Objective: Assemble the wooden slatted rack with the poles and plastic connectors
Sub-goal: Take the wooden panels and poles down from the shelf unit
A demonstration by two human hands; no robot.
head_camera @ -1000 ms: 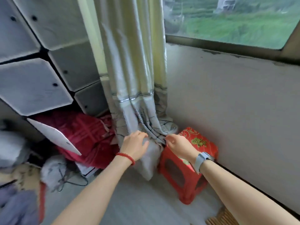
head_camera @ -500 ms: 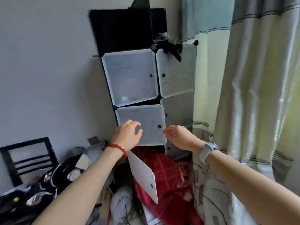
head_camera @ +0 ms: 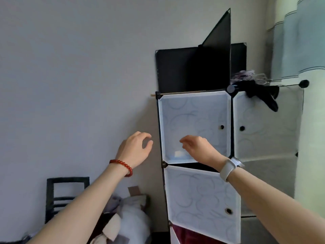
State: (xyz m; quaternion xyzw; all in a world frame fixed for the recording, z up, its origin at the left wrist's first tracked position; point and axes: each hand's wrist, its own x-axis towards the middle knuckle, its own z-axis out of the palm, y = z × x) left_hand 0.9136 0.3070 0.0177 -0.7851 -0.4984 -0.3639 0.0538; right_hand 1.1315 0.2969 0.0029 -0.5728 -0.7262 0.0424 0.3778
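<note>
Rising from the floor-level curtain hem and red stool of a second ago, the view has swung up to a plastic cube cabinet against the grey wall, and both hands have lifted with it. The left hand, with a red bead bracelet at the wrist, hovers beside the cabinet's left edge, fingers loosely curled and holding nothing. The right hand, above a pale wristwatch, hangs before the upper translucent door, also relaxed and empty. None of the slatted rack, its plastic connectors or clearly its poles appears here, though a thin wooden rod lies along the cabinet's top edge; whether it belongs to the rack I cannot tell. I judge this a search, with assembly not begun. The doors are milky, smooth panels with faint swirl print and round finger holes, framed in thin black wire with knob-like corner joints; matte black panels stand above, and dark cloth drapes the right top corner.
</note>
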